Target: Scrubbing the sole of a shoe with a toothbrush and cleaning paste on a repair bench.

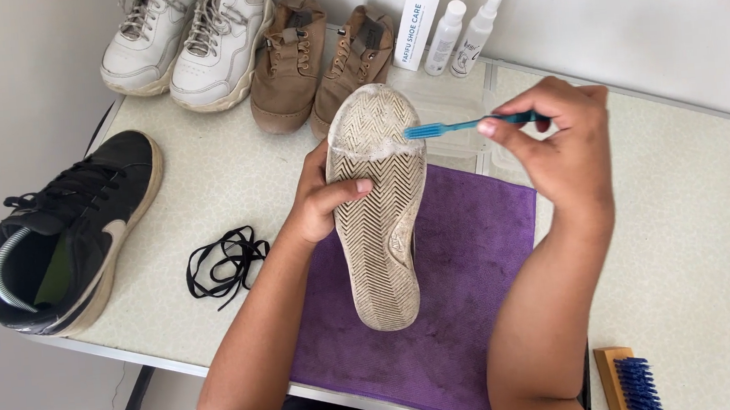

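The left hand [323,201] is clamping the upturned shoe [380,204] from its left side, thumb lying across the pale herringbone sole, holding it toe-up over the purple cloth [473,248] that is lying on the speckled table [688,232]. The right hand [564,142] is pinching the handle of a blue toothbrush [463,124], whose bristled head is touching the sole near the toe, where a streak of white foam is showing. The two hands are working apart, one on each side of the shoe. Against the back wall a tall white carton [420,17] with dark upright lettering is standing, and just beside it on the right two small white spray bottles [463,35] are leaning close together; their labels are too small to make out. A clear tray or lid seems to be lying under them, but its edges are hard to trace. Left of the carton a pair of tan suede shoes [319,61] is sitting, and further left a pair of white chunky trainers [187,37], cut off by the top edge. A black trainer [72,232] without laces is overhanging the table's left edge, and a bundle of black laces [226,261] is lying between it and the cloth. At the lower right a wooden brush with blue bristles [626,384] is running out of the picture. The held shoe's upper is hidden behind its sole.
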